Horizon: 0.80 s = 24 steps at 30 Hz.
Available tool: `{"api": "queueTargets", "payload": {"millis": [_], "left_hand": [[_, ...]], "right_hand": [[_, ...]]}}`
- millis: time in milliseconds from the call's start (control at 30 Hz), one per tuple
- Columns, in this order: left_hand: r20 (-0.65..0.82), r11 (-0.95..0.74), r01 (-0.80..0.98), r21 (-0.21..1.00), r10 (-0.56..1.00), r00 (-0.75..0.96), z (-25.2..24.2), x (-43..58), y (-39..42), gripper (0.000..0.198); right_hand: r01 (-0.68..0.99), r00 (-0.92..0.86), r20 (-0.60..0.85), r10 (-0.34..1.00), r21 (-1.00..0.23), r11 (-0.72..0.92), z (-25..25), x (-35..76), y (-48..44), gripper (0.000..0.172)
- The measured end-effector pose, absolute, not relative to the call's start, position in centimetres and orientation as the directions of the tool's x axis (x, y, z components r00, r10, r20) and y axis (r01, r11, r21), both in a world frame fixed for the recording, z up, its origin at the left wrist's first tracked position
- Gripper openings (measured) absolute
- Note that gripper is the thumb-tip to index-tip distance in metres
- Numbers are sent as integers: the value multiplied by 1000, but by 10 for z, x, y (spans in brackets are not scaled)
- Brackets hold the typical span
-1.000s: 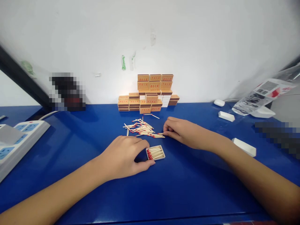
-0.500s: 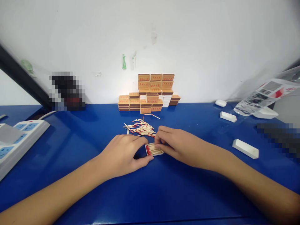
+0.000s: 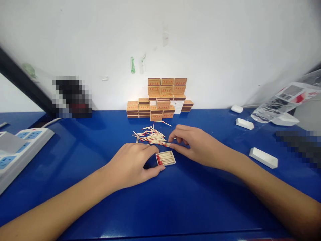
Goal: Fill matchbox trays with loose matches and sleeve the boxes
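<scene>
A small white matchbox tray (image 3: 170,163) lies on the blue desk, filled with red-tipped matches whose heads point left. My left hand (image 3: 134,164) grips the tray's left end, thumb on the near side and index finger on the far side. Just behind it is a loose pile of matches (image 3: 152,135), with heads pointing various ways. At the pile's right edge is my right hand (image 3: 189,140), its thumb and index fingertips slightly apart beside the match ends. No match is clearly visible between those fingers.
Stacked matchboxes (image 3: 160,90) stand against the wall behind the pile. A power strip (image 3: 37,140) lies on the left. On the right are white blocks (image 3: 263,158), a small white rounded object (image 3: 237,109) and a clear plastic bottle (image 3: 273,107) lying tilted.
My right hand has moved from over the tray back to the edge of the match pile, uncovering the tray's right end. My left hand stays on the tray.
</scene>
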State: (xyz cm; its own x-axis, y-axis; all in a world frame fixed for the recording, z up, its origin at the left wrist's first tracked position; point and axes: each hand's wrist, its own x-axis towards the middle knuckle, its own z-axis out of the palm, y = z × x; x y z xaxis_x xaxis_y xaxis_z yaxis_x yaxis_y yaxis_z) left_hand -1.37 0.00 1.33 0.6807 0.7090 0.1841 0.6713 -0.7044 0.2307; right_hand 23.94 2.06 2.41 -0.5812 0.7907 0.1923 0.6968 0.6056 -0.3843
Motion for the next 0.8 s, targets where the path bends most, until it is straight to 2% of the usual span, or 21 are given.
{"api": "queueTargets", "payload": {"millis": [400,667,800], "left_hand": [[159,-677,696,239,734,660,15,-15,1,27],[152,-668,703,244,742,653,15,-16,3,31],[166,-666,704,246,745,646,14,-16,4,31]], "right_hand": [[764,-580,-15,815,-357,537,22,255,30,23],[780,-577,-42,816,-326,535,19,266,36,23],[764,-579,16,815,-338,549,28,268,33,24]]}}
